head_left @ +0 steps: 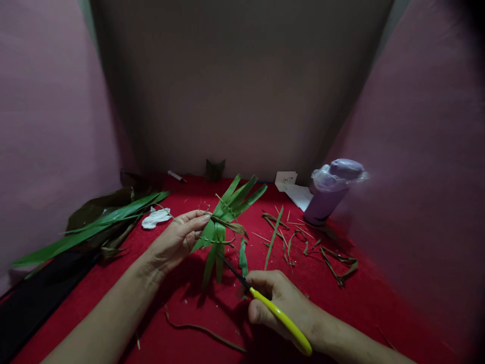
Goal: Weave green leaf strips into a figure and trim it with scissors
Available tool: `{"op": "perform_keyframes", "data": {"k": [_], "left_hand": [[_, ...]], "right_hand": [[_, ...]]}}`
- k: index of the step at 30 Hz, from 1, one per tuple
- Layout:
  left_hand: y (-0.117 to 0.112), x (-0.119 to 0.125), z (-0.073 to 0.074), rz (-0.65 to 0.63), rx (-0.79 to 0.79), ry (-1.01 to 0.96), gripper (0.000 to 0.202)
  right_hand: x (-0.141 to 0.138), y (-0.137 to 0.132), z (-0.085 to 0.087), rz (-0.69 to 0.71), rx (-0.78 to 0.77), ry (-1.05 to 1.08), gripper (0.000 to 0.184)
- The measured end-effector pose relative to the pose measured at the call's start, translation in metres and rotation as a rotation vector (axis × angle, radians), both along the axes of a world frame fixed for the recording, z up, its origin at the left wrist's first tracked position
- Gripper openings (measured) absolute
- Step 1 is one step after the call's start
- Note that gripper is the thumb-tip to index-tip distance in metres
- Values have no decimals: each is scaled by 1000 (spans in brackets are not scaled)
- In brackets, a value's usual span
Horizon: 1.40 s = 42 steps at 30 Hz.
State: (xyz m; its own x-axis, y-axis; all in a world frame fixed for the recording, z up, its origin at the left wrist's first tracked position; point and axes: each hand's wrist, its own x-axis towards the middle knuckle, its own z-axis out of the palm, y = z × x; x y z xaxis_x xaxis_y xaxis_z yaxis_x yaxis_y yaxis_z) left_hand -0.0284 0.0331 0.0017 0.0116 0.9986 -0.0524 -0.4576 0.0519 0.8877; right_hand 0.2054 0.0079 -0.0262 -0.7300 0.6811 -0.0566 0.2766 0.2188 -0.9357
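My left hand [178,240] pinches a bundle of green leaf strips [227,212] woven together, held just above the red cloth [364,308]. Their long ends fan out up and to the right, and shorter ends hang down. My right hand [282,301] is wrapped round yellow-handled scissors [280,316]. The dark blades point up-left, and their tip reaches the lower ends of the strips.
Long green leaves [94,225] lie at the left over a dark object. A crumpled white scrap [156,218] sits near them. Cut leaf trimmings [322,250] are scattered to the right. A purple container [329,192] with a plastic-wrapped top and white papers [293,188] stand at the back.
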Motion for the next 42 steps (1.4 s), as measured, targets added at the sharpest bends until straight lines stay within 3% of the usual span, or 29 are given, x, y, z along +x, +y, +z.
{"op": "perform_keyframes", "data": {"k": [10,27,42], "left_hand": [[-1,1,0,-30,-12,70,10],[-1,2,0,-20,-17,21,11],[0,2,0,-8,-10,17,13]], "right_hand": [[-1,0,0,-14,-27,-1,61],[-3,-2,1,-9,-140,56,57],[-6,-4,1,-88,-213,30,21]]}}
